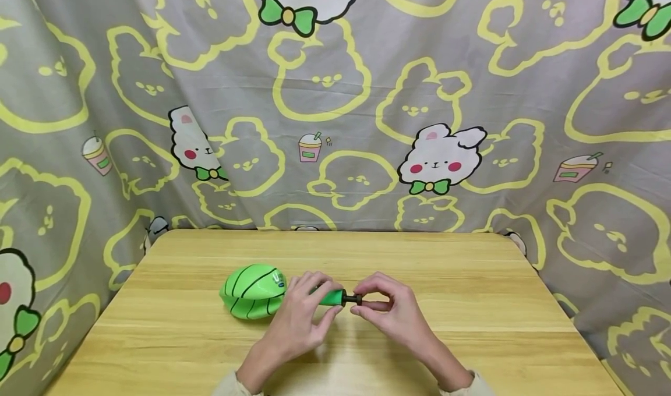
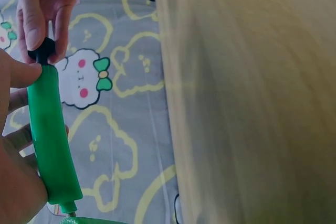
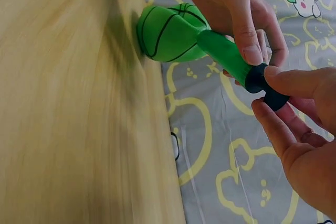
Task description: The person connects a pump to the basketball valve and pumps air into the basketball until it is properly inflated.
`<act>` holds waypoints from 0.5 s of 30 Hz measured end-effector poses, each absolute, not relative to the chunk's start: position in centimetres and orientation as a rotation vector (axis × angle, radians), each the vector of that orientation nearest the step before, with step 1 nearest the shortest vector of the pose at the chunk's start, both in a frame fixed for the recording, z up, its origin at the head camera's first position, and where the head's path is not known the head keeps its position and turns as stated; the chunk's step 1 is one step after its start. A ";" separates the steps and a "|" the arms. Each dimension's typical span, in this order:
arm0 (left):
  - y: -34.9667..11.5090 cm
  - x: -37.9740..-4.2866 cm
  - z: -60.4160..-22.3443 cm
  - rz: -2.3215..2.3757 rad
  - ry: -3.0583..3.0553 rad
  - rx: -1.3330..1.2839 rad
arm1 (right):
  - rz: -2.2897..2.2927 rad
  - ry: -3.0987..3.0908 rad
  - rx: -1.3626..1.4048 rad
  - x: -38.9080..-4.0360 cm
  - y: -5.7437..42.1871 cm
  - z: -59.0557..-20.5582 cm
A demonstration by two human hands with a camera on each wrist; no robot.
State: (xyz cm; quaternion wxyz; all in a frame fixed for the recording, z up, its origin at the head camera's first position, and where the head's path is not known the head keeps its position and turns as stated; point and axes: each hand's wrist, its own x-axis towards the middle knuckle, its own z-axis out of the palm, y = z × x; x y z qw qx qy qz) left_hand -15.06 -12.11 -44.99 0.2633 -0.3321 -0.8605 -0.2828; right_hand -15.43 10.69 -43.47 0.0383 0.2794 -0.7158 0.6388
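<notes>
A green hand pump with a black plunger handle is held over the table. My left hand grips its green barrel, thumb near the black end in the left wrist view. Thumb and fingertips of my right hand pinch the handle, and a short length of black rod shows between handle and barrel. At the pump's other end is a green ball with black lines, caved in and underinflated, to the left of my left hand. The left hand hides where pump and ball meet in the head view.
Both hands work above a light wooden table. Behind it and along its sides hangs a grey curtain with yellow outlines and cartoon bunnies. The table's far edge lies beyond the ball.
</notes>
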 end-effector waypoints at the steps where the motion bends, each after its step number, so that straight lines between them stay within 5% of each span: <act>1: -12.1 -15.0 -45.0 -0.756 -2.327 -0.903 | 1.957 -2.209 0.850 -15.4 10.8 -43.5; 15: -11.9 -15.2 -45.5 -0.739 -2.330 -0.878 | 1.872 -2.292 0.902 -15.0 13.5 -41.8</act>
